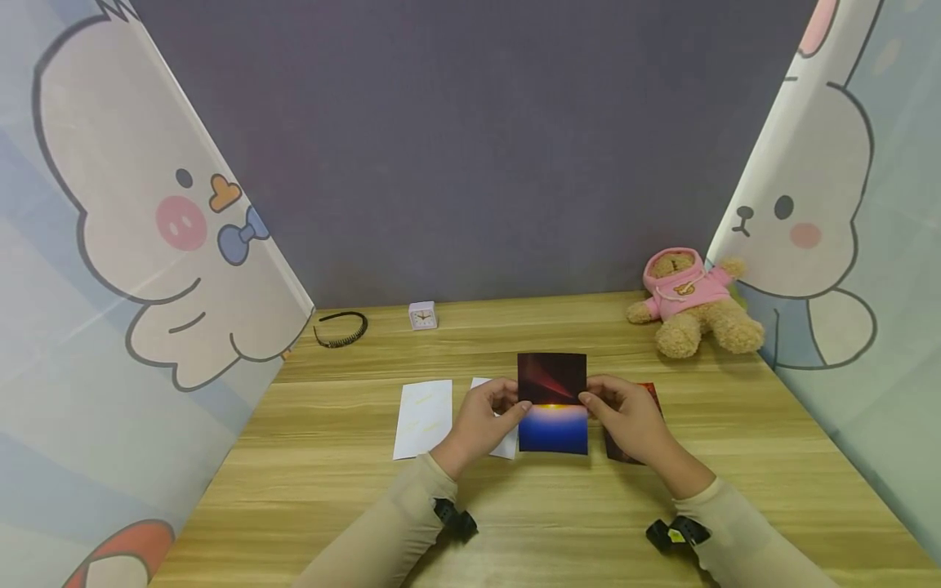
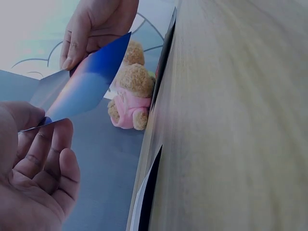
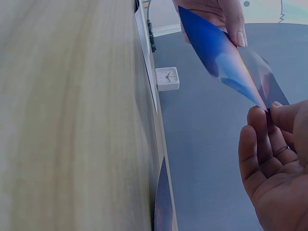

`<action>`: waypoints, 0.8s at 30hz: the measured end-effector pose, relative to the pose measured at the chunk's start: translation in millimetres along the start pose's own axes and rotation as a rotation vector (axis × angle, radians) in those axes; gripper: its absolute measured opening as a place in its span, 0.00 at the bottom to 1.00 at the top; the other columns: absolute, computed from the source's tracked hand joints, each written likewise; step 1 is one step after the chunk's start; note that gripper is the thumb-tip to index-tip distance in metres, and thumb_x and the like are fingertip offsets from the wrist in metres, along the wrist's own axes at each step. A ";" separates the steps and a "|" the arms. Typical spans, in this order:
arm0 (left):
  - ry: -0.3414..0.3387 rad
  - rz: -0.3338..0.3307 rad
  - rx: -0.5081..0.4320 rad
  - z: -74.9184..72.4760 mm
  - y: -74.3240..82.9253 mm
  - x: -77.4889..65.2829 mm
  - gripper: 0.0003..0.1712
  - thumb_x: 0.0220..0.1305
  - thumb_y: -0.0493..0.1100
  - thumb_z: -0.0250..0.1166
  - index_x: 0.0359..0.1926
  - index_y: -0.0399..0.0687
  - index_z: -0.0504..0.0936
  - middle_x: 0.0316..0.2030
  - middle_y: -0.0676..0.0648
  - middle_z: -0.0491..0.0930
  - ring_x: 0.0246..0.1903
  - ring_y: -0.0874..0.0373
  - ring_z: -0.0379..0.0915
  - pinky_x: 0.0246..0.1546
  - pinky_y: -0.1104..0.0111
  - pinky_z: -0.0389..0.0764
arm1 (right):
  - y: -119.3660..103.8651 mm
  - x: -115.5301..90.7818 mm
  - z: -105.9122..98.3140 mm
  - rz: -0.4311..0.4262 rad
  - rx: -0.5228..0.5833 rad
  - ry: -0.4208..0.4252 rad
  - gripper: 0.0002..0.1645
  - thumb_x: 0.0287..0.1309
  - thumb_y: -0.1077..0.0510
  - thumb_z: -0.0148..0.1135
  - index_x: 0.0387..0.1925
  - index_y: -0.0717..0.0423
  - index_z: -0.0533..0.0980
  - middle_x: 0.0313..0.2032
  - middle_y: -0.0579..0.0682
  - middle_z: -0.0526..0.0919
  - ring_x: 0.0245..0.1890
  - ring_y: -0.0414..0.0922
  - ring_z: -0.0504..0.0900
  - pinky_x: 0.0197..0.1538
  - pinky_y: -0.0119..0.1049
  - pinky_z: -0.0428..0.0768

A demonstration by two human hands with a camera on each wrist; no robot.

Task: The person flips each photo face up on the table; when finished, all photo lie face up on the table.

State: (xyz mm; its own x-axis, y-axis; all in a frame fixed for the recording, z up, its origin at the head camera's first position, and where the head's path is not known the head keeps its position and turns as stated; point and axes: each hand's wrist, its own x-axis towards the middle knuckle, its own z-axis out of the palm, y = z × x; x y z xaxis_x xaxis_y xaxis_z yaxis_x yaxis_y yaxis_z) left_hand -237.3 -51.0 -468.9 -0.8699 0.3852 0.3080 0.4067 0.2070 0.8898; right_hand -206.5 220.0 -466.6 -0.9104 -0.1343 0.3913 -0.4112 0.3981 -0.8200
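A glossy photo card [image 1: 553, 429] is held up above the table, dark red at the top and blue below a bright glowing band. My left hand [image 1: 481, 420] pinches its left edge between thumb and fingers. The opposite edge is pinched by my right hand [image 1: 630, 416]. Both wrist views show the card [image 2: 91, 77] slightly bent between the two hands. Behind my right hand lies a dark red card [image 1: 621, 447], partly covered. A white card [image 1: 506, 445] lies partly hidden behind my left hand, and another white card [image 1: 424, 420] with faint yellow marks lies farther left.
At the table's back stand a small white clock [image 1: 422, 316] and, on the left, a black headband [image 1: 342, 330]. A teddy bear [image 1: 691, 298] in a pink hoodie sits at the back right. A grey panel [image 1: 470, 147] rises behind the table [image 1: 331, 490], with cartoon-printed panels at both sides.
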 end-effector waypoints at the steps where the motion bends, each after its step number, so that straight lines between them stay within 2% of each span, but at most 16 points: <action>1: 0.005 0.001 0.000 0.2 -0.2 0.2 0.09 0.70 0.39 0.72 0.48 0.42 0.85 0.34 0.49 0.87 0.32 0.62 0.79 0.34 0.71 0.78 | 0.3 0.2 0.1 -0.001 0.003 0.005 0.14 0.72 0.58 0.67 0.54 0.60 0.82 0.35 0.46 0.88 0.32 0.55 0.88 0.36 0.36 0.86; 12: 0.038 0.013 -0.019 1.0 -3.6 1.1 0.10 0.69 0.38 0.73 0.49 0.41 0.85 0.34 0.49 0.87 0.31 0.62 0.79 0.32 0.72 0.78 | 0.9 0.8 1.5 0.018 0.028 0.017 0.13 0.71 0.60 0.68 0.54 0.59 0.81 0.35 0.49 0.86 0.33 0.57 0.87 0.36 0.39 0.86; 21: 0.051 -0.010 -0.039 0.8 -2.9 -0.2 0.10 0.68 0.38 0.73 0.48 0.42 0.85 0.34 0.48 0.86 0.31 0.61 0.78 0.31 0.73 0.76 | 0.0 0.5 1.6 0.013 0.046 0.011 0.11 0.71 0.60 0.68 0.52 0.59 0.81 0.34 0.49 0.86 0.32 0.56 0.86 0.35 0.37 0.85; 24: 0.042 0.005 -0.029 -0.4 -2.9 -0.3 0.09 0.69 0.39 0.73 0.47 0.43 0.86 0.33 0.49 0.86 0.30 0.62 0.77 0.30 0.72 0.76 | 0.5 0.9 1.5 0.012 0.055 0.011 0.12 0.70 0.61 0.68 0.52 0.59 0.81 0.34 0.50 0.85 0.32 0.54 0.87 0.34 0.36 0.85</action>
State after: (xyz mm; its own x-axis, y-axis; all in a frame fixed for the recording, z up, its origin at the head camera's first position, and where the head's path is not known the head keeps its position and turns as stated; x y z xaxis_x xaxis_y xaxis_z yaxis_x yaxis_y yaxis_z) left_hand -238.2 -52.1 -471.4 -0.8793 0.3476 0.3257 0.4032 0.1790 0.8974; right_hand -207.6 218.8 -467.3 -0.9149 -0.1195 0.3855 -0.4022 0.3489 -0.8464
